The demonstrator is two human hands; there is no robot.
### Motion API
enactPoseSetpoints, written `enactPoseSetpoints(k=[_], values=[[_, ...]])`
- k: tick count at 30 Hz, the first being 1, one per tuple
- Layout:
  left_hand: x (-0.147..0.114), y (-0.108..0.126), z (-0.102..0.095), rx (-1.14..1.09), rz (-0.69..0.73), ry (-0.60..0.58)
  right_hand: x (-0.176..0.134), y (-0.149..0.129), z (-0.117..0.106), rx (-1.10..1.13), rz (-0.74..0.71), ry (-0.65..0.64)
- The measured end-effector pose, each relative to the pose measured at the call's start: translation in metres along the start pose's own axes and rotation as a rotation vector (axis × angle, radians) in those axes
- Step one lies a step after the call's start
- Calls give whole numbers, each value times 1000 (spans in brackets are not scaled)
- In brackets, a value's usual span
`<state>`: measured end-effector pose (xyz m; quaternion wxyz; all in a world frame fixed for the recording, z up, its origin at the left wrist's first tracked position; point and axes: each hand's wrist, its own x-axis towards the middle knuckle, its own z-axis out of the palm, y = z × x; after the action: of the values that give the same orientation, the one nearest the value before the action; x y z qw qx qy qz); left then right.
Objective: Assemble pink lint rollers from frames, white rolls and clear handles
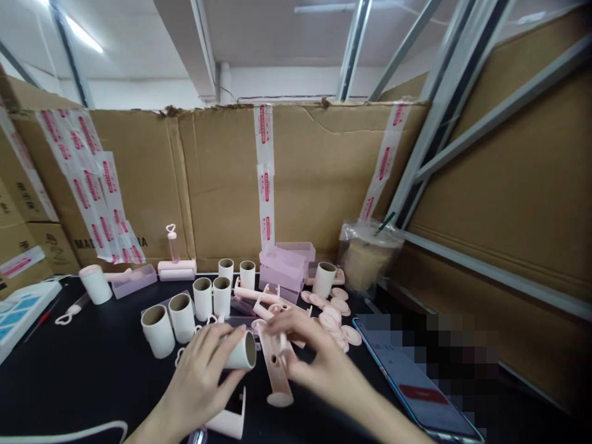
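My left hand (206, 364) is closed around a white lint roller roll (243, 350), lying sideways with its open end facing right. Just right of it, my right hand (308, 351) is slightly blurred; its fingers and thumb pinch a small pale pink piece (283, 342) whose shape is partly hidden. Under those fingers a pink plastic lint roller handle frame (277, 376) lies on the table, with a round end towards me. Another pink frame (226, 422) is below my left hand. Several white rolls (158, 332) stand upright beyond my left hand.
Pink discs (330, 317) lie scattered near a phone (411, 382) at right. Purple plastic covers (282, 271) are stacked behind the hands. An assembled lint roller (177, 269) and a bagged drink cup (369, 256) stand by the cardboard wall (222, 185). A white cable (69, 435) runs front left.
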<state>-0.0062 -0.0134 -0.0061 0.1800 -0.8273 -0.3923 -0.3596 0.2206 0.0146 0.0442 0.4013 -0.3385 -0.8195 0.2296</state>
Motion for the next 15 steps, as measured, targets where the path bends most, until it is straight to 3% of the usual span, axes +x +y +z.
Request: enactPoseSetpoints(k=[3, 7, 12, 15], values=[[2, -7, -4, -46, -77, 71, 14, 19, -48, -147, 133, 61], [9, -10, -15, -177, -195, 95, 18, 60, -91, -612, 391, -23], [18, -10, -31, -498, -505, 76, 6, 99, -88, -685, 466, -70], [18, -13, -30, -629, -610, 81, 0, 109, -83, -658, 457, -99]])
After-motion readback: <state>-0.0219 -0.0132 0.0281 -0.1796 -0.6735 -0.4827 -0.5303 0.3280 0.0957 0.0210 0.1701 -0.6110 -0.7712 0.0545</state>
